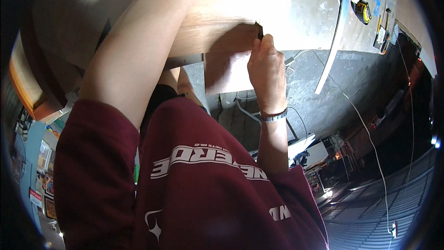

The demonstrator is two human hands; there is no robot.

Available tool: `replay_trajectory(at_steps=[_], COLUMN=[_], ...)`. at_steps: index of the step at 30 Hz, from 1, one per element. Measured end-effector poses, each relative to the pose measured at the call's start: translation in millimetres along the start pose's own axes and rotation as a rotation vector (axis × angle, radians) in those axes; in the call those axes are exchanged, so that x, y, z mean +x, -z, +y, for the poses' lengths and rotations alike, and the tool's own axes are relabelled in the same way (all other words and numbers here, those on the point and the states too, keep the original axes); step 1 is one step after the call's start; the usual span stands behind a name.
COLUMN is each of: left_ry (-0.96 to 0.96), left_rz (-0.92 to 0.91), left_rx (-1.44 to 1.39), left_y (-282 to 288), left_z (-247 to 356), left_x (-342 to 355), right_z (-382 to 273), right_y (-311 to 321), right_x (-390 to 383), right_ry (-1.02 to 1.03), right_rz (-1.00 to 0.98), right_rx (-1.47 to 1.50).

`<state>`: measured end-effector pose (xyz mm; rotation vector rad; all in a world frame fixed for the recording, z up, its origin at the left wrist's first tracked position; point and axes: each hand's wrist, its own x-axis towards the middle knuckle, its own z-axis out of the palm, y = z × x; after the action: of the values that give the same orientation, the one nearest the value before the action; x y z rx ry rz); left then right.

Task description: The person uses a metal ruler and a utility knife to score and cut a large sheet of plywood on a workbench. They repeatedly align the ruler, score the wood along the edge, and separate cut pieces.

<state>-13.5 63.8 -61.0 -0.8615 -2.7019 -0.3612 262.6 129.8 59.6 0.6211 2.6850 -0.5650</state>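
Scuffed grey floor point(354, 71) under patchy light, ribbed sheeting point(363, 220) and small bright lamp point(328, 194) at lower right.

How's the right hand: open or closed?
Closed: the right hand has its fingers curled around a slim dark tool, over the wooden panel.

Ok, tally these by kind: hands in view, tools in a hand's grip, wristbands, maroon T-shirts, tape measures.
Right hand: 1
Small dark tool in its grip: 1
Segmented wristband: 1
Maroon T-shirt: 1
Yellow-and-black tape measure: 1
Total: 5
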Motion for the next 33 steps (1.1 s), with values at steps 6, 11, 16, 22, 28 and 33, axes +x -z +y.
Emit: replay_trajectory(at_steps=[6,11,16,22,28,33], left_ry=[-0.001,-0.004,0.116,0.112,0.121,0.095], left_rz=[0.018,-0.139,-0.315,-0.241,-0.240,-0.293], left_rx=[0.094,0.125,-0.004,-0.233,-0.192,-0.124], left_y=[1.1,3.9,51.0,53.4,60.8,59.2], left_z=[-1.9,10.8,19.9,14.3,15.5,14.2], left_x=[-0.9,-1.8,4.4,-0.9,4.5,5.8], right_z=[10.2,17.7,-23.6,-65.3,-75.6,-75.4], right_y=[-5.8,2.0,42.4,56.4,69.2,70.0], right_x=[-4.2,1.2,134.4,260.4,270.7,271.5], right_ry=[-0.065,-0.227,0.005,0.057,0.038,0.068], right_rz=[0.002,0.280,0.346,0.274,0.154,0.153], right_rx=[0.145,0.354,0.215,0.155,0.127,0.110])
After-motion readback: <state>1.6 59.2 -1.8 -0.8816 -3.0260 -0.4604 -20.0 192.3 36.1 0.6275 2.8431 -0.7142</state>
